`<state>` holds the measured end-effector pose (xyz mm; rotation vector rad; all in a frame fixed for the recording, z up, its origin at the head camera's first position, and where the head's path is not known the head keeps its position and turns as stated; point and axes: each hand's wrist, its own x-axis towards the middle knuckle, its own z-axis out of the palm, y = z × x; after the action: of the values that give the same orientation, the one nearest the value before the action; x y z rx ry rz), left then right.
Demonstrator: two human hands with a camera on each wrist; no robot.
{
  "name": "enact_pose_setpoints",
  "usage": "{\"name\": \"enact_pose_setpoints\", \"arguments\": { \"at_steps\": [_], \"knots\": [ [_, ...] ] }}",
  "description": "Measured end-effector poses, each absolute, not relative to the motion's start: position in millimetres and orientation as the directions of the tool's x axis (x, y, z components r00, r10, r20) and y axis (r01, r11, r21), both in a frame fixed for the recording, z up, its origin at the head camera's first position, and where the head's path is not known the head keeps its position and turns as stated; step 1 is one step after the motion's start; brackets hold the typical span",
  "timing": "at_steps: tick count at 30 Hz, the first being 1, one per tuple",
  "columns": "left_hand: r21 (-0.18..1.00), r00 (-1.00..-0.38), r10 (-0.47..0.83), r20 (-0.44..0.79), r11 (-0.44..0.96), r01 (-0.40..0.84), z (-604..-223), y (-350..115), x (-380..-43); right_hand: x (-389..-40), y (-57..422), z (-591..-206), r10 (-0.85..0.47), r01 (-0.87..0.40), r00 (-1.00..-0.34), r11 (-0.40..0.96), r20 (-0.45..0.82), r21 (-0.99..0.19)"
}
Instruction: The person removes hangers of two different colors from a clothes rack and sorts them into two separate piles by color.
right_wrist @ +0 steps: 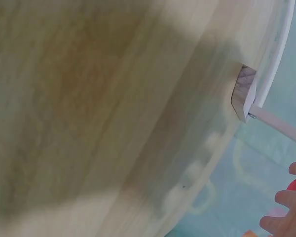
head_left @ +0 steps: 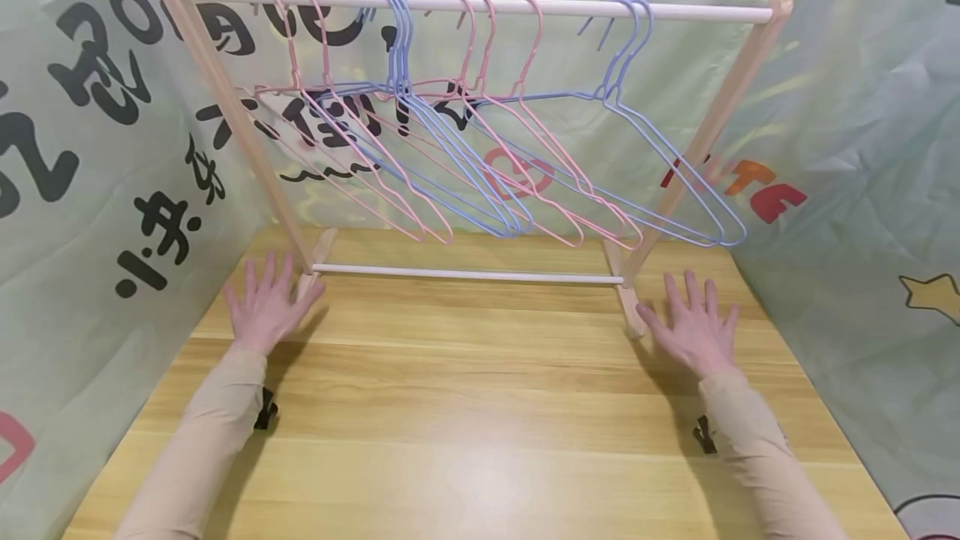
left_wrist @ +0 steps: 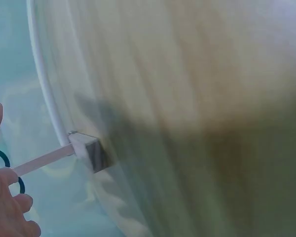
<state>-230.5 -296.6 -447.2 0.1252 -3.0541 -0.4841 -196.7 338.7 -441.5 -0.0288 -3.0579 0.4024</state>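
A garment rack with a white top rail and pale wooden legs stands at the back of the table. Pink hangers and blue hangers hang from its rail in mixed groups. My left hand, fingers spread, is beside the rack's left foot and holds nothing. On the other side my right hand also has its fingers spread, next to the right foot, with nothing in it. Both wrist views show only fingertips at the edge, near a rack foot.
The wooden table fills the lower middle. A white lower bar joins the rack's feet. Pale cloth printed with lettering and shapes surrounds the table at the back and both sides.
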Motion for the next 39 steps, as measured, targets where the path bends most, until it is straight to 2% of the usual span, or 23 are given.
{"name": "enact_pose_setpoints", "arguments": {
  "at_steps": [7,11,17,23,26,30,36,39],
  "knots": [
    [0.356,-0.996,-0.077,0.046,0.933,-0.055,-424,-300,-240,-202,344,-428,0.007,-0.002,-1.0,0.959,0.031,-0.283],
    [0.46,-0.997,-0.07,0.024,0.886,-0.051,-404,-306,-247,-207,347,-415,-0.03,-0.036,-0.999,0.944,0.024,-0.329],
    [0.706,-0.996,-0.081,-0.024,0.704,-0.074,-378,-316,-257,-218,354,-394,-0.128,-0.133,-0.991,0.921,0.037,-0.366],
    [0.849,-0.987,-0.143,0.072,0.528,-0.015,-361,-320,-269,-229,361,-369,-0.224,-0.201,-0.975,0.864,0.006,-0.462],
    [0.891,-0.978,-0.178,0.113,0.453,0.021,-353,-319,-274,-233,364,-358,-0.25,-0.216,-0.968,0.858,-0.012,-0.466],
    [0.916,-0.962,-0.236,0.137,0.4,0.033,-341,-316,-279,-237,369,-346,-0.253,-0.186,-0.964,0.854,-0.077,-0.486],
    [0.969,-0.941,-0.328,0.085,0.248,0.001,-326,-314,-287,-240,376,-336,-0.217,-0.094,-0.961,0.84,-0.171,-0.534],
    [0.957,-0.93,-0.358,0.081,0.287,-0.027,-319,-314,-290,-243,376,-333,-0.211,-0.067,-0.959,0.817,-0.189,-0.573]
  ]
}}
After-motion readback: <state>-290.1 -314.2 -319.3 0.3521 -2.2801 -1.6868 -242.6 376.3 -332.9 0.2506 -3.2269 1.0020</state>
